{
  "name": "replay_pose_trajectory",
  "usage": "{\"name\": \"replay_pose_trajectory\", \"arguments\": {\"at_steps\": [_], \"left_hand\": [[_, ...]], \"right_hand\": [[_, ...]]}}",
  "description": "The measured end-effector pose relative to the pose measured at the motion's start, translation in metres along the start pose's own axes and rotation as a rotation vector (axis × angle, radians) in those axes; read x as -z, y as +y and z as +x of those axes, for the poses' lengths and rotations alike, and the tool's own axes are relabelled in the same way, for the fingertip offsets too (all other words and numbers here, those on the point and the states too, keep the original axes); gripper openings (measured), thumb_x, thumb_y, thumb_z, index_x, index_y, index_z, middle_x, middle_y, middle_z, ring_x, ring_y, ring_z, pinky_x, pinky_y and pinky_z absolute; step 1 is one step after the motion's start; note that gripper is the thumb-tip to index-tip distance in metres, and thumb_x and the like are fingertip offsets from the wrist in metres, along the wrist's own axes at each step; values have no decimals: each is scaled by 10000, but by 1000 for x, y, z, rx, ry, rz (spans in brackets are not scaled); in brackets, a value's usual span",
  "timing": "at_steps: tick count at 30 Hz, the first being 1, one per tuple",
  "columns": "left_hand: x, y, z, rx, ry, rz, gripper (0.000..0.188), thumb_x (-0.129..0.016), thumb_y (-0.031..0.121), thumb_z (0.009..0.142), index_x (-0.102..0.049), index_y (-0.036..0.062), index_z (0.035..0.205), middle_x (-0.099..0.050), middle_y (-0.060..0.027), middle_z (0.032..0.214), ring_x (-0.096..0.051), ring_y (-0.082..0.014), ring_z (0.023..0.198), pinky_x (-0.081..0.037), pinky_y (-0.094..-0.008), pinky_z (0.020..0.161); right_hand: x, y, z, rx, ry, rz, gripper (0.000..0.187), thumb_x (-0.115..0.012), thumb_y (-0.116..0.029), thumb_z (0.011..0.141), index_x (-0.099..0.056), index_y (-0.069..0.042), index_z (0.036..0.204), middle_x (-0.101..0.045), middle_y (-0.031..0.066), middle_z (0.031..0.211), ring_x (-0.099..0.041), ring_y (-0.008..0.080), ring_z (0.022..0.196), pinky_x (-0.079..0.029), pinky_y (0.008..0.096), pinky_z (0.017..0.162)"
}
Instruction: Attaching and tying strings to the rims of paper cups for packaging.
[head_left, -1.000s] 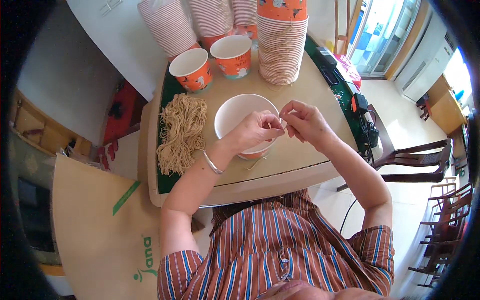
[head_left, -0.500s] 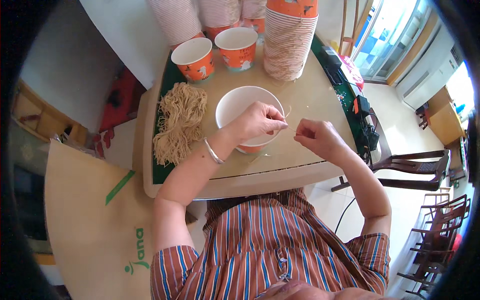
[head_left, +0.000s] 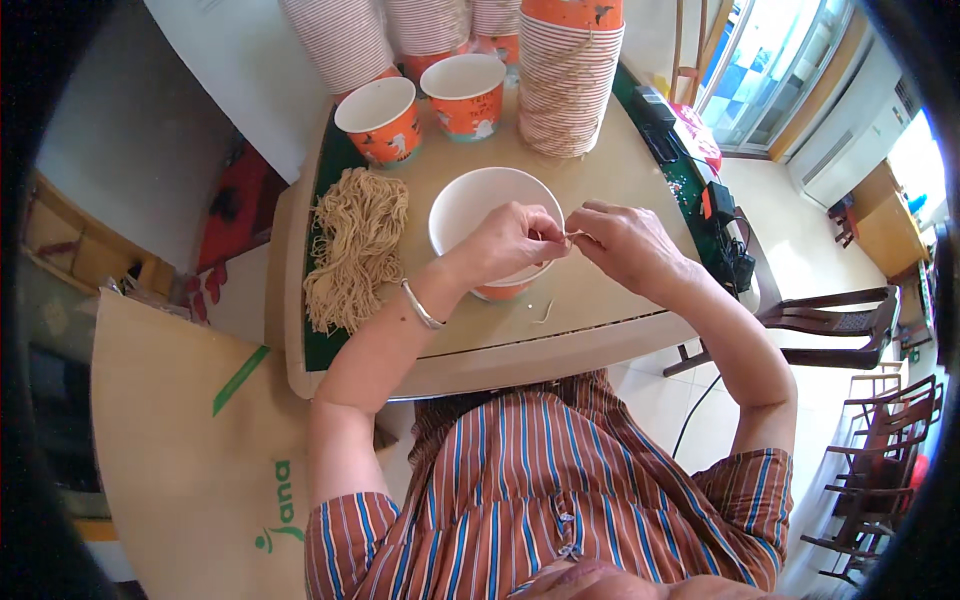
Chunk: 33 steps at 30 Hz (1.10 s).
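Observation:
An orange paper bucket with a white inside stands upright near the front of the table. Over its right side my left hand pinches a thin beige string. My right hand meets it there, fingers closed on the same string just right of the rim. The fingertips hide most of the string and where it joins the bucket. To the left lies a loose bundle of beige strings. A short string scrap rests on the table in front of the bucket.
Two orange buckets, one at left and one beside it, stand behind. A tall stack of nested buckets rises at the back right, more stacks at the back left. Black power adapters line the right edge. A dark chair stands right.
My right hand has moved up and left to meet my left hand, turning its back upward. The string stretch between the hands has shortened.

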<state>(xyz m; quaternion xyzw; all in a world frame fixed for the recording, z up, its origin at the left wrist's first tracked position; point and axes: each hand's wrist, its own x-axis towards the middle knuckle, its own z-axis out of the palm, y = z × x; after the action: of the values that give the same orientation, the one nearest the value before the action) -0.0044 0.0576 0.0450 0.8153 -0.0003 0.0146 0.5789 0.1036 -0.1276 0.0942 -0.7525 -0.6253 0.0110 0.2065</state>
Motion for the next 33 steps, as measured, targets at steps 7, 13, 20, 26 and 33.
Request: {"name": "replay_pose_trajectory", "arguments": {"at_steps": [7, 13, 20, 26, 33], "left_hand": [[0, -1, -1, -19, 11, 17, 150, -739, 124, 878, -724, -18, 925, -659, -34, 867, -613, -108, 834, -495, -271, 771], [0, 1, -2, 2, 7, 57, 155, -736, 128, 878, -721, -19, 928, -666, -47, 882, -617, -120, 835, -498, -283, 774], [1, -2, -1, -25, 8, 67, 164, -737, 129, 870, -716, -21, 934, -665, -56, 871, -616, -133, 834, -495, -290, 768], [-1, 4, 0, -60, 5, 128, 156, -735, 123, 865, -708, -20, 921, -653, -56, 866, -612, -140, 825, -488, -293, 761], [-2, 0, -2, -76, 36, 147, 132, -743, 100, 851, -698, -17, 893, -633, -47, 852, -604, -141, 811, -485, -287, 753]], "right_hand": [[-2, 6, 1, -97, -94, 96, 97, -656, -121, 877, -694, -50, 930, -686, 122, 797, -677, 274, 740, -542, 371, 693], [-10, 15, 0, -242, -161, 355, 117, -694, -118, 862, -719, -33, 939, -670, 80, 717, -590, 133, 627, -494, 287, 613], [-4, 15, 3, -305, -250, 467, 166, -708, -177, 891, -736, -26, 954, -662, 19, 717, -560, 82, 634, -472, 264, 593], [-12, 18, 0, -576, -281, 686, 214, -726, -256, 889, -748, -43, 899, -551, 4, 597, -430, 82, 483, -343, 273, 427], [-12, 11, -2, -684, -262, 919, 195, -688, -230, 914, -731, -49, 853, -450, -36, 564, -340, 50, 461, -227, 245, 399]]}}
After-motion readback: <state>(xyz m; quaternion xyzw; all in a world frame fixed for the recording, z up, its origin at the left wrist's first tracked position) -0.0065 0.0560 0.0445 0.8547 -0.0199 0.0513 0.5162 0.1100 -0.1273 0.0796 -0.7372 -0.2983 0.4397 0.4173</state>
